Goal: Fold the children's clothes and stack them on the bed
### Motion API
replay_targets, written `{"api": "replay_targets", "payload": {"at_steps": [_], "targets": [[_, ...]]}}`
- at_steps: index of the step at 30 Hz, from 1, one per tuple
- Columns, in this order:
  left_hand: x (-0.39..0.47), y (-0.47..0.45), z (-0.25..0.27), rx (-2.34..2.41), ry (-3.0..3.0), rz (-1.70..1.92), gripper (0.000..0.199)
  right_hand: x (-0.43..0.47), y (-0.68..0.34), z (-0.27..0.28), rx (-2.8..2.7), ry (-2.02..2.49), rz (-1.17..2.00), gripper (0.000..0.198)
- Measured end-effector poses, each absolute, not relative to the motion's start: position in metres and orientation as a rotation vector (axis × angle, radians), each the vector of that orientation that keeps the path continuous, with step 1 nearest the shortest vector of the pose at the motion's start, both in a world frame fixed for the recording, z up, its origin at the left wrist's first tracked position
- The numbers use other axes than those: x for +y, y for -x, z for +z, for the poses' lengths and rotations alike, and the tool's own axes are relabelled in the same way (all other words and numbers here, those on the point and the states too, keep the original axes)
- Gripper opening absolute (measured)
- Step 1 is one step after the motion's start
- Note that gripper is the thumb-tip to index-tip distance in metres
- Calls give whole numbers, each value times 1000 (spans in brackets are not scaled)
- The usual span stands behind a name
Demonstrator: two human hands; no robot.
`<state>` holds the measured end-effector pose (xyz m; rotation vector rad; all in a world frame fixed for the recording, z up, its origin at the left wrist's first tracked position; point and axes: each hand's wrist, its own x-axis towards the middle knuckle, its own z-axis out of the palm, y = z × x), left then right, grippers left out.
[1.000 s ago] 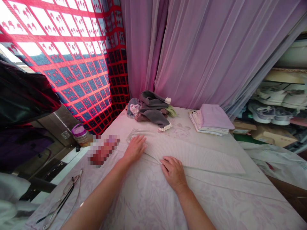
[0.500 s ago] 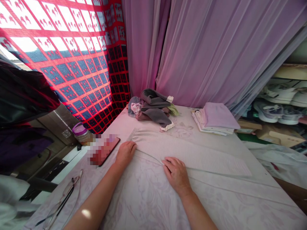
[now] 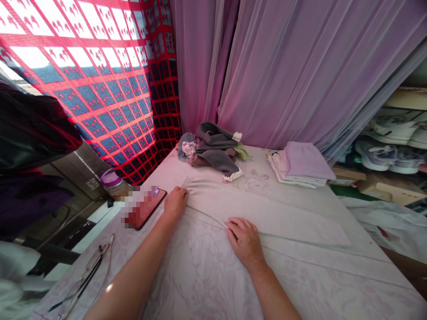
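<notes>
A pair of pale, finely striped pants (image 3: 270, 210) lies folded lengthwise across the table, its gathered waistband at the left and its legs stretching right. My left hand (image 3: 176, 201) is closed on the waistband's near corner. Along the near edge, my right hand (image 3: 245, 242) has its fingers curled and pinches the cloth, palm down. Between the hands that edge bows slightly off the tabletop.
The table (image 3: 207, 275) has a pale floral cover. A phone (image 3: 151, 210) lies left, with eyeglasses (image 3: 88, 269) nearer me. Behind are a heap of crumpled clothes (image 3: 216, 151) and a folded stack (image 3: 302, 162). A purple-lidded jar (image 3: 111, 180) stands beyond the left edge.
My left hand has moved slightly up and left with the waistband corner. My right hand stays at the same spot on the near edge.
</notes>
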<state>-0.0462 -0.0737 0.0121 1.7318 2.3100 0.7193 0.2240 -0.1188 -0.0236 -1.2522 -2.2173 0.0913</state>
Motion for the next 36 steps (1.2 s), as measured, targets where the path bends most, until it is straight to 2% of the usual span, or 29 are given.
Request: {"api": "replay_targets", "payload": {"at_steps": [11, 25, 36], "targets": [[-79, 56, -8, 2267, -1411, 1220, 23, -118, -224, -25, -2218, 1248, 55, 23], [-78, 58, -10, 2145, -1203, 1477, 21, -119, -224, -25, -2215, 1244, 74, 25], [-72, 81, -11, 1840, -884, 1759, 42, -120, -223, -24, -2225, 1259, 27, 23]]}}
